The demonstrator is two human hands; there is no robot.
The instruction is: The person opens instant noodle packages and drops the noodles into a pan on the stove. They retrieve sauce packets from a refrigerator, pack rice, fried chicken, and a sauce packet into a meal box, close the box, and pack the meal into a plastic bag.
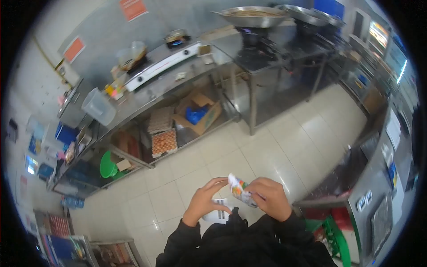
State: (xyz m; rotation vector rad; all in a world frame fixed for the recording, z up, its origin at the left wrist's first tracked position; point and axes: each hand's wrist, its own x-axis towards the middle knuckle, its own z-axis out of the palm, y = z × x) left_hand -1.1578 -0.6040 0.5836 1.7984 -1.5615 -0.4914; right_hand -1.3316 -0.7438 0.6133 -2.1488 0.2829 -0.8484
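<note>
My right hand [270, 198] pinches a small white packet [240, 190] with green and orange print, held tilted in front of my body. Close by on its left, my left hand [206, 201] has thumb and fingers apart in a C shape. Its fingertips come near the packet's upper end, and I cannot tell whether they touch it. Below the left hand a white patch with dark bars [218, 215] shows, partly hidden by the hand; I cannot make out what it is.
A white two-burner stove [164, 64] stands on the steel counter along the wall. Egg trays [164, 142] and a cardboard box [209, 120] sit on its lower shelf. Farther right is a large wok [255, 20]. A steel counter [369, 231] borders my right side.
</note>
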